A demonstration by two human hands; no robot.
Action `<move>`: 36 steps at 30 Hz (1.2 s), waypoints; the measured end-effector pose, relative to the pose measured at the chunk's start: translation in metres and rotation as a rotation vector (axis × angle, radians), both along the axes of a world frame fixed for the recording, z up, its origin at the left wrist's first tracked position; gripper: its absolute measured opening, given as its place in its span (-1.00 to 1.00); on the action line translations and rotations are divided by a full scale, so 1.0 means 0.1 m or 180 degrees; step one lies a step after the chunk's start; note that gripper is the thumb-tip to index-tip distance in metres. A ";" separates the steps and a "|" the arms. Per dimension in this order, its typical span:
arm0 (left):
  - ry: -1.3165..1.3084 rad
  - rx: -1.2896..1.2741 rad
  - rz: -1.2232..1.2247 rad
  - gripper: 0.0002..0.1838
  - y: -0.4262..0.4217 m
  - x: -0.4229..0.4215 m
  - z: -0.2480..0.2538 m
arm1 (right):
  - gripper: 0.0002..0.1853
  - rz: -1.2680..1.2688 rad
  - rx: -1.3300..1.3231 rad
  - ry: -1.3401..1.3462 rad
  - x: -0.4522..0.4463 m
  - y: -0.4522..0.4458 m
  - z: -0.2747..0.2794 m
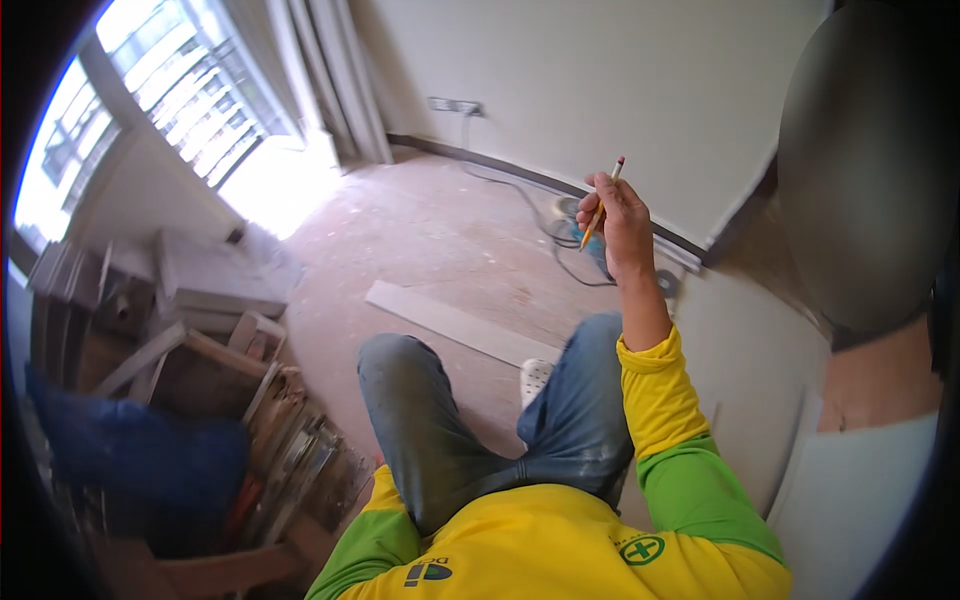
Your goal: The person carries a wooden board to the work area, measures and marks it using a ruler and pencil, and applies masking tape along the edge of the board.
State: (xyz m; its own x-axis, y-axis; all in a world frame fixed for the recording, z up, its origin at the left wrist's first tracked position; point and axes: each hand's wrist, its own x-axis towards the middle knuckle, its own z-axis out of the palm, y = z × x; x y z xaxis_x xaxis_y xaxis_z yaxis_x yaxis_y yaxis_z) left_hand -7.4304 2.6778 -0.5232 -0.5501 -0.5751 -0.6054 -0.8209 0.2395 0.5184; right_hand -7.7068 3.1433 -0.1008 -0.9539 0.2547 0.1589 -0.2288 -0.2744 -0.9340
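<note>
Pencil [591,229], already gripped in my right hand [622,222], tip downward, raised clear of the pale board [450,322]. The board lies flat and untouched; any mark on it is too small to tell. My left hand is hidden, so I cannot tell its state. Surrounding: dusty, reddish floor [400,215]; cable [525,197] near the plain wall [620,80]; heaped timber [205,360] at left; curtain [345,80] beside the bright window [190,80].
</note>
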 end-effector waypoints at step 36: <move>0.2590 0.0862 -0.0626 -0.44 1.30 -3.46 3.60 | -0.33 0.2136 0.0913 -0.0616 -0.35 -1.59 -0.58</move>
